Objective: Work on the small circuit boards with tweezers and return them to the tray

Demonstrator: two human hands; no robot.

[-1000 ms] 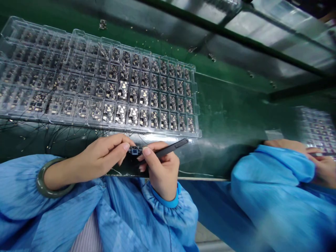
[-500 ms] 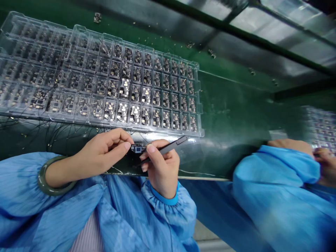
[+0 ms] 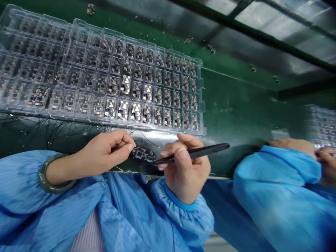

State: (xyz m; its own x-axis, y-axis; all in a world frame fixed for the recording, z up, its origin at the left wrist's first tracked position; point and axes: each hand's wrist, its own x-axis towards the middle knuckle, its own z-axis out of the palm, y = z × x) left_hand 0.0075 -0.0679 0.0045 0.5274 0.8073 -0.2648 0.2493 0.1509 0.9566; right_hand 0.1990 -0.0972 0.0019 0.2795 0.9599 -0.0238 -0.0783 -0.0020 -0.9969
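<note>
Small board worked at the table edge

The left hand (image 3: pixel 105 154) pinched the circuit board (image 3: pixel 143 154) near the green table (image 3: pixel 231 105) edge; at its 3 o'clock, the right hand (image 3: pixel 185 168) clasped black tweezers (image 3: pixel 191 153), tips touching it.

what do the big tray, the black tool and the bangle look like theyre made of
Tray: thin clear moulded plastic, glossy; the boards and green bench show through it.
Black tool in the right hand: matte black, slim like tweezers; coated metal or plastic, cannot tell.
Bangle on the left wrist: smooth, polished grey-green, stone-like, possibly jade or glass.
</note>
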